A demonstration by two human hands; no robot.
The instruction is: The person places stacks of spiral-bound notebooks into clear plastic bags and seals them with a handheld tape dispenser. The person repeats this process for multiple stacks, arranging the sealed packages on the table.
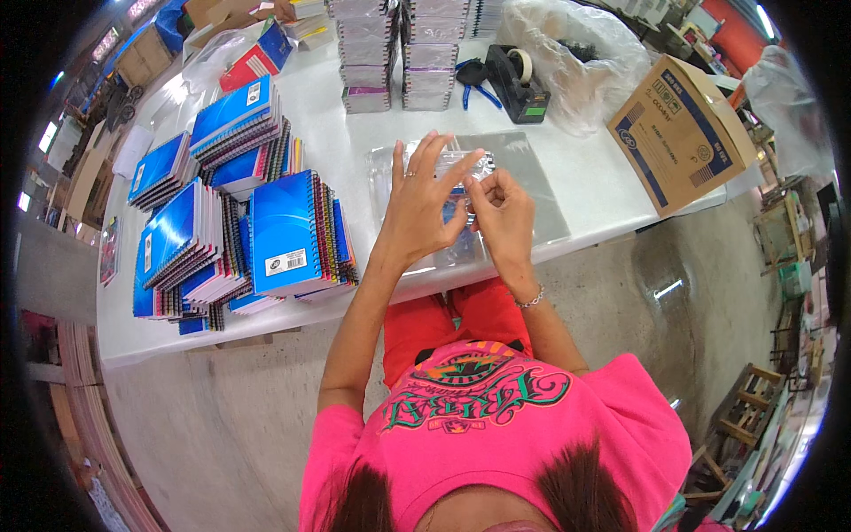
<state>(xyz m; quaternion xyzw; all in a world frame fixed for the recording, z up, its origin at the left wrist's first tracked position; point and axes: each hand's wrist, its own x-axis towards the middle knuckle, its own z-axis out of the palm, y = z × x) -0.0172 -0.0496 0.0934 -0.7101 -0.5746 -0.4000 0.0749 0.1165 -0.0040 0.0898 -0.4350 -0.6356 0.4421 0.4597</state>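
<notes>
On the white table in front of me lies a clear plastic wrapper (456,253), with something blue showing beneath it between my hands. My left hand (424,202) is over the wrapper; its index finger and thumb curve apart and the other fingers stretch out. That index finger reaches to the fingertips of my right hand (503,213). The right thumb and fingers are pinched together on a shiny bit of the clear plastic. My hands hide much of what lies under them. Flat clear plastic sheets (523,168) lie beneath and beyond the wrapper.
Stacks of blue spiral notebooks (284,226) stand at the left. Wrapped notebook stacks (365,62) rise at the far side, beside blue-handled pliers (479,87) and a black tape dispenser (519,84). A cardboard box (678,133) and a crumpled plastic bag (576,53) sit on the right.
</notes>
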